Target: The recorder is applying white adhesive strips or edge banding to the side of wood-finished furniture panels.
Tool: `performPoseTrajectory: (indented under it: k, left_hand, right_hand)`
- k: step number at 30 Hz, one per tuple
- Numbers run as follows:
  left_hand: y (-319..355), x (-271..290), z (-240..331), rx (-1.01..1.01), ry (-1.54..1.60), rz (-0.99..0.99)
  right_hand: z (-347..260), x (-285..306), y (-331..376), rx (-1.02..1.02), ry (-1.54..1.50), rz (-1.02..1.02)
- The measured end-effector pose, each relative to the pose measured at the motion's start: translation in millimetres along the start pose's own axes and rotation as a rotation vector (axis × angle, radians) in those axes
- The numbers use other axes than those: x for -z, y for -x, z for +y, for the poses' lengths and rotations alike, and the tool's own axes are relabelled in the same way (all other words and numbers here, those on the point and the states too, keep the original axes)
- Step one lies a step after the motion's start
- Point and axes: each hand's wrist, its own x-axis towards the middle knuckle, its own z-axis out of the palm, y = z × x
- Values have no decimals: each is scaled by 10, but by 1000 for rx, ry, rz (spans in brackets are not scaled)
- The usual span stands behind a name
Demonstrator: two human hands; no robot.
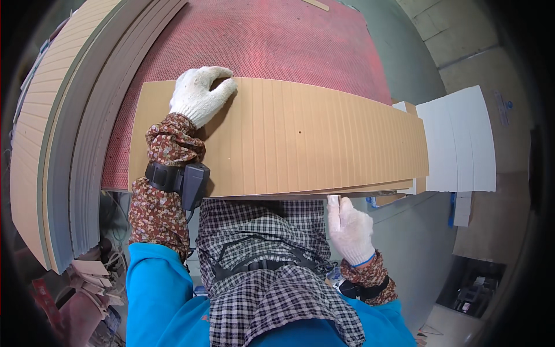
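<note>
A long tan board [300, 139] lies flat across a red mat [277, 40], its top cut with many narrow grooves running across its width and a few small dark holes near the middle. Its near edge shows more than one thin layer, so it seems to sit on at least one more board of the same kind.

The left hand [199, 95], in a white knitted glove, rests palm down on the board close to its far edge and towards its left end. The fingers [217, 72] are held together and curl over the far edge, pressing on the board rather than closing around it. A patterned sleeve and a black strap with a small black box [193, 184] sit on the forearm behind this hand, over the board's near edge.

The right hand [350, 228], also in a white glove, is below the near edge of the board, right of the left hand. Its fingers are bunched together and point up, with the fingertips [334, 202] touching the board's near edge from beneath; whether they pinch the edge cannot be told.

Right of the right hand, beyond the board's end, lies a stack of white panels [462, 139]. Left of the left hand, a pile of grey and tan boards [63, 144] curves along the mat's side.
</note>
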Motion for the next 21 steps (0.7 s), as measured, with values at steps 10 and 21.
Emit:
performPoseTrajectory:
  k: [10, 21]
  left_hand:
    - [2, -7, -14, -10, -10, 10]
    - [21, -31, 4, -6, -17, 92]
  right_hand:
    - [-103, -13, -105, 3, -37, 45]
    - [39, -108, -1361, 361, 320, 31]
